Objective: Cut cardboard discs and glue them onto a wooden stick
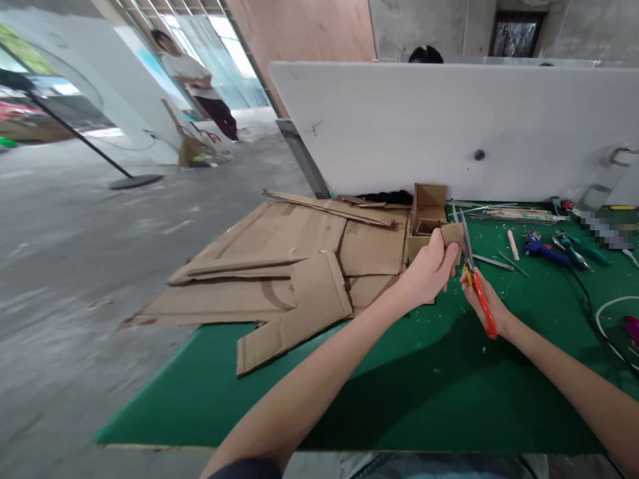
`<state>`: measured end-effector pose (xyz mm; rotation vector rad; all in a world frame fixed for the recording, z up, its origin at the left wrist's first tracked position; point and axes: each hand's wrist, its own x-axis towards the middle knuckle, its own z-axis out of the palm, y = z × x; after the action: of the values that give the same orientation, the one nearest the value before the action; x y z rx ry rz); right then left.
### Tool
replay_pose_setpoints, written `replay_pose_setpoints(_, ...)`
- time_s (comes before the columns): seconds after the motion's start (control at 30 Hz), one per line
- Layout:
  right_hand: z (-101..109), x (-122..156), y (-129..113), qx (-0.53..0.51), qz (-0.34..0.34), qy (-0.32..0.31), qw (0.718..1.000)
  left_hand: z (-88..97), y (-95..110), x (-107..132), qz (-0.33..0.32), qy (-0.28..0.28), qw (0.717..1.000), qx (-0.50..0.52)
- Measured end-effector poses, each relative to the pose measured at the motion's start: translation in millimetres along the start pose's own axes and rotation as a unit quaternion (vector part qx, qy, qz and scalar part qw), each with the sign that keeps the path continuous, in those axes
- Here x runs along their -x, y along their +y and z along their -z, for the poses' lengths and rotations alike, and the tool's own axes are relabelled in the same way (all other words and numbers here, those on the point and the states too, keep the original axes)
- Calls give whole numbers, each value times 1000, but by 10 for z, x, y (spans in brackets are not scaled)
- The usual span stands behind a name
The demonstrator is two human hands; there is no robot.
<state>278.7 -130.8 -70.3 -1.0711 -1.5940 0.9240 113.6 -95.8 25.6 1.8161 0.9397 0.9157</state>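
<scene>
Between the fingers of my left hand (430, 267) is a small cardboard piece (453, 234), held up over the table. My right hand (486, 303) grips a pair of scissors (482, 301) with red-orange handles. Their blades point up and stand slightly apart, close to the right edge of the cardboard piece. Whether they touch it I cannot tell. Just behind my left hand is an open cardboard box (430, 198), its lower part partly hidden by that hand. Flat cardboard sheets (254, 236) lie stacked to the left, with an L-shaped cardboard piece (314, 293) on top.
A green table (399, 392) lies below, with a white partition (439, 126) behind it. On the right are a blue glue gun (544, 249), pliers (572, 251), a wooden stick (513, 245), thin strips and cables. Some cardboard overhangs the left edge. A person (197, 83) stands far left, near a broom (187, 145).
</scene>
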Motion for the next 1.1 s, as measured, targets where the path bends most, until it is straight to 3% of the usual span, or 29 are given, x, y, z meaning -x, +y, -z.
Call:
replay_pose_setpoints(0.27,-2,-15,97,26,4,-1,1000,-30,-75,-15,-9,2,999,33)
replay_pose_setpoints(0.57,-2,-33,193,15,26,5,1000,-119,-99,0,-26,27,999,-1)
replay_pose_setpoints(0.93,-32,1,177,-25,24,6,999,105,-33,-46,-59,-55,995,-54)
replay_pose_setpoints(1.1,-32,64,220,-44,-3,-9,999,196,29,-40,-47,-98,985,-135)
